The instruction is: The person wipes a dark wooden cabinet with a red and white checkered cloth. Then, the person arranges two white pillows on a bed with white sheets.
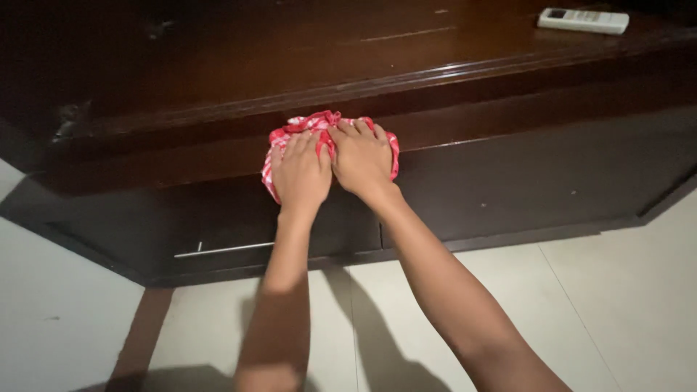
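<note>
A red-and-white cloth (pixel 328 125) is pressed flat against the front of a dark wooden cabinet (pixel 508 174) by both hands. The left hand (pixel 300 172) is laid over the cloth's left part, fingers spread and pointing up; the right hand (pixel 361 157) is laid over its right part, just beside the left, the two thumbs touching or nearly so. Neither hand is closed around the cloth: the palms are held flat on it, and bunched folds are seen above the fingertips and at both outer sides of the hands.

The cloth is held just under the moulded edge of the cabinet top, on the strip above the lower front panels. Below the left wrist a drawer front with a thin metal handle (pixel 223 250) is seen; it is shut, so what is inside cannot be told. Far up and to the right of the hands, a white remote (pixel 583 19) is lying on the cabinet top. Beneath the forearms a pale tiled floor (pixel 624 305) is seen, crossed by the arms' shadows.
</note>
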